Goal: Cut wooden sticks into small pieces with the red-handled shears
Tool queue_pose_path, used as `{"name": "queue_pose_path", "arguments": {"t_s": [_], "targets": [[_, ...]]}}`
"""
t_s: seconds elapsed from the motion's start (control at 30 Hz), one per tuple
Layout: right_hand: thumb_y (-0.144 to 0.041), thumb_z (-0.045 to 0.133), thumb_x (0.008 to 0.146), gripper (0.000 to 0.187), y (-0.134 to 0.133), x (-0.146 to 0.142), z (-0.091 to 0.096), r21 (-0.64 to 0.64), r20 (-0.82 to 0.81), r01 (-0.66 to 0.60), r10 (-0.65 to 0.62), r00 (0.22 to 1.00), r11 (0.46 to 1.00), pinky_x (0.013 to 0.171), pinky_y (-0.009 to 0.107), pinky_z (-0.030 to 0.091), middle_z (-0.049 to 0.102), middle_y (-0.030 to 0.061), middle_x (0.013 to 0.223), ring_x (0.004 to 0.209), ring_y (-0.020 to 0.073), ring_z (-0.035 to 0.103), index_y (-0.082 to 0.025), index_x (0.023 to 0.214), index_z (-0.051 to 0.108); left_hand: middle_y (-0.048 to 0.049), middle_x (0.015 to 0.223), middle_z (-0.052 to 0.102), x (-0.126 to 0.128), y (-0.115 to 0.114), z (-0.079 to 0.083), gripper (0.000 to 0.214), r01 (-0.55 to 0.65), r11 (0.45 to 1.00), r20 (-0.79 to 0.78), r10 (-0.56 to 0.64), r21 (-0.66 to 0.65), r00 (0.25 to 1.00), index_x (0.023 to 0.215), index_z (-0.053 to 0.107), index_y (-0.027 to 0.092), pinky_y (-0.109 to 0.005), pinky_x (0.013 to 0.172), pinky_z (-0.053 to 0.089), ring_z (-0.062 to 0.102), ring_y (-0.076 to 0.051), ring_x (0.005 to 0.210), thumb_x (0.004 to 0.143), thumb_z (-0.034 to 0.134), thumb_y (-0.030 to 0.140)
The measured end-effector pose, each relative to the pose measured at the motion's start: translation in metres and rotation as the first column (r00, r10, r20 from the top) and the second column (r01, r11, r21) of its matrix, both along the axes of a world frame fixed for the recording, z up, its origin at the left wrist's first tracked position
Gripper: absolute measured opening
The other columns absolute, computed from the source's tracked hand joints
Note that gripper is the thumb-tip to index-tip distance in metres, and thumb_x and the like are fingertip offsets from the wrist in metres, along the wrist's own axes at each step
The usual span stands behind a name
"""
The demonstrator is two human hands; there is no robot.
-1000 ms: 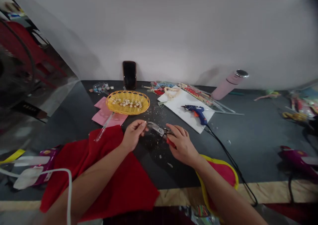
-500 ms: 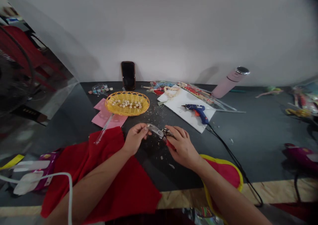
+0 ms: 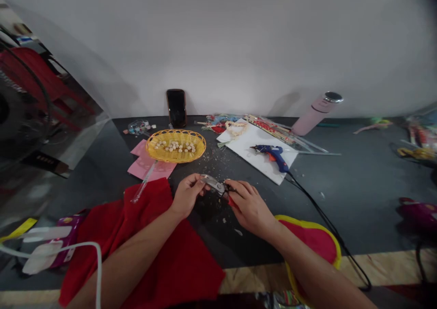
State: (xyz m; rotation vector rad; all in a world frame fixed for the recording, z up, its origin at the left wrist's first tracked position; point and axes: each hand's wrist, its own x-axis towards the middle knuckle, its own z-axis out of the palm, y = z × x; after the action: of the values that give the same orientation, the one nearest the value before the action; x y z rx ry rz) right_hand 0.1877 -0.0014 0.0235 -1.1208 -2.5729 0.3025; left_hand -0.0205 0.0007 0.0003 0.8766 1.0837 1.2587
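My right hand (image 3: pixel 251 206) is closed around the red handles of a pair of scissors (image 3: pixel 215 184), whose silver blades point left. The blade tips reach the fingers of my left hand (image 3: pixel 187 193). That hand is pinched at the tips on a tiny pale piece (image 3: pixel 204 176), too small to name. Small pale scraps (image 3: pixel 224 220) lie scattered on the dark table under and around both hands. Beyond my left hand stands a yellow woven basket (image 3: pixel 153 154) with several small whitish pieces in it.
A blue glue gun (image 3: pixel 273 152) lies on a white board (image 3: pixel 264 168), its cable trailing to the front edge. A phone (image 3: pixel 176 108) and a pink bottle (image 3: pixel 316 113) stand by the wall. Red cloth (image 3: pixel 191 254) lies under my left arm, a red-and-yellow pad (image 3: pixel 312 240) under my right.
The view has shifted slightly, so the table sits a little lower in it. Both hands keep nearly the same place, with the scissors still at the left fingertips.
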Motion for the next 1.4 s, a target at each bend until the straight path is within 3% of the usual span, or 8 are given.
{"name": "queue_pose_path", "arguments": {"t_s": [0.37, 0.57, 0.7, 0.8, 0.93, 1.4], "targets": [[-0.009, 0.050, 0.080, 0.024, 0.000, 0.001, 0.001, 0.021, 0.006, -0.004, 0.004, 1.000, 1.000, 0.090, 0.042, 0.044, 0.050, 0.0072, 0.130, 0.114, 0.0264, 0.044, -0.020, 0.098, 0.060, -0.0003, 0.064, 0.061, -0.001, 0.001, 0.001, 0.021, -0.016, 1.000, -0.122, 0.018, 0.019, 0.992, 0.068, 0.055, 0.016, -0.021, 0.053, 0.033, 0.045, -0.008, 0.052, 0.077, 0.062, 0.033], [-0.007, 0.049, 0.077, 0.023, 0.002, 0.003, -0.004, 0.019, -0.057, -0.043, 0.044, 0.997, 0.999, 0.096, 0.045, 0.041, 0.053, 0.0116, 0.124, 0.114, 0.0258, 0.047, -0.018, 0.095, 0.059, 0.0005, 0.063, 0.062, -0.001, 0.002, 0.000, 0.021, -0.008, 1.000, -0.172, 0.013, 0.029, 0.985, 0.067, 0.056, 0.016, -0.021, 0.053, 0.034, 0.046, -0.009, 0.053, 0.077, 0.061, 0.034], [-0.008, 0.049, 0.073, 0.045, 0.002, 0.002, -0.008, -0.009, -0.118, 0.036, -0.037, 0.992, 0.999, 0.094, 0.043, 0.043, 0.055, 0.0161, 0.120, 0.109, 0.0257, 0.051, -0.012, 0.118, 0.047, 0.0004, 0.064, 0.062, -0.003, 0.002, -0.002, 0.019, -0.005, 0.999, -0.199, 0.014, 0.044, 0.980, 0.068, 0.056, 0.016, -0.021, 0.053, 0.034, 0.046, -0.009, 0.053, 0.078, 0.060, 0.032], [-0.012, 0.049, 0.075, 0.056, 0.001, 0.001, -0.010, -0.004, -0.057, 0.070, -0.070, 0.996, 0.998, 0.093, 0.043, 0.044, 0.055, 0.0158, 0.120, 0.106, 0.0261, 0.053, -0.011, 0.131, 0.038, -0.0002, 0.064, 0.062, -0.002, 0.001, -0.002, 0.020, 0.012, 0.999, -0.229, 0.000, 0.051, 0.974, 0.069, 0.058, 0.015, -0.021, 0.054, 0.034, 0.046, -0.009, 0.053, 0.080, 0.058, 0.032], [-0.014, 0.050, 0.077, 0.053, 0.000, 0.002, -0.008, -0.014, 0.007, 0.083, -0.083, 0.997, 0.996, 0.091, 0.041, 0.044, 0.056, 0.0120, 0.118, 0.106, 0.0249, 0.053, -0.017, 0.130, 0.042, 0.0000, 0.063, 0.061, 0.000, 0.001, 0.001, 0.020, 0.024, 0.999, -0.204, -0.018, 0.031, 0.979, 0.067, 0.057, 0.016, -0.021, 0.052, 0.034, 0.045, -0.009, 0.052, 0.079, 0.058, 0.032], [-0.009, 0.047, 0.074, 0.050, -0.002, 0.000, -0.007, -0.079, 0.010, 0.064, -0.063, 0.998, 0.995, 0.090, 0.035, 0.047, 0.058, 0.0106, 0.114, 0.102, 0.0224, 0.056, -0.016, 0.124, 0.047, 0.0004, 0.064, 0.062, -0.001, -0.005, 0.002, 0.020, 0.030, 0.995, -0.287, -0.003, 0.092, 0.958, 0.067, 0.056, 0.016, -0.020, 0.053, 0.035, 0.047, -0.009, 0.052, 0.082, 0.054, 0.030]]}}
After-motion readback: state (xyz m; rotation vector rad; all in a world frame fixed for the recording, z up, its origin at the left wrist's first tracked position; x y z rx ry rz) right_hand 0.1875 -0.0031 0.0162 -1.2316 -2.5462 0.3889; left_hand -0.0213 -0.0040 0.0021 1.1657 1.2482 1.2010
